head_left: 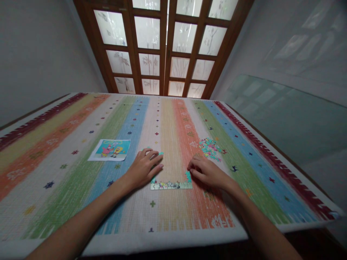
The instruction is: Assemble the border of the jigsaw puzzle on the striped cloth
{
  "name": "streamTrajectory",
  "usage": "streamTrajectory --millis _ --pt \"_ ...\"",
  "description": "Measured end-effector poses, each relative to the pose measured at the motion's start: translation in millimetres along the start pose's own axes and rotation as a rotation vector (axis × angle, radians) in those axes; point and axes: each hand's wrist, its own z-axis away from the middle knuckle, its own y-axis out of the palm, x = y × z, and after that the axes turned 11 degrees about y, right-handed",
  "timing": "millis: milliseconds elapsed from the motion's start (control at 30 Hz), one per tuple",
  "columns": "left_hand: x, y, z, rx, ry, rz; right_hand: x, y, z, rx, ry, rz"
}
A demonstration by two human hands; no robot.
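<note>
A partly joined jigsaw puzzle (171, 185) lies on the striped tablecloth, its bottom row and parts of its sides showing. My left hand (146, 164) rests over the puzzle's left side with its fingers apart, covering most of that edge; teal bits peek out near the fingertips. At the right side, my right hand (204, 170) has its thumb and fingers pinched at a teal puzzle piece (188, 176) on the upper end of that edge. Beyond the right hand is a loose pile of puzzle pieces (210, 148), mostly teal with pink and yellow.
A printed cartoon picture (110, 150) lies flat to the left of my left hand. The striped tablecloth (168, 213) covers the table. Wooden doors with glass panes (162, 54) stand beyond the far edge, and a glass panel (284, 112) is at the right.
</note>
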Motion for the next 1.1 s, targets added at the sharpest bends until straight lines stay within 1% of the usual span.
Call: streamTrajectory --millis 167,367,467,667,867,1100 --pt "-5.5 2.9 -4.3 0.005 0.032 -0.016 0.4 2.4 -0.1 -0.009 -0.002 -0.001" --pt "-12.5 -0.4 -7.9 0.011 -0.038 -0.071 -0.1 3.2 -0.1 -0.011 0.004 0.006" --pt "-13.2 -0.5 -8.4 0.036 -0.068 -0.090 0.3 2.9 -0.6 -0.009 0.005 0.001" --pt "-13.0 3.3 -7.2 0.043 -0.044 -0.059 2.2 2.3 -1.3 -0.001 0.014 0.017" --pt "-15.8 3.3 -7.9 0.052 -0.066 -0.036 1.7 3.1 -1.5 0.009 0.028 0.046" --pt "-16.6 7.8 -13.5 0.079 -0.069 -0.070 -0.1 4.9 -2.0 -0.002 0.004 0.033"
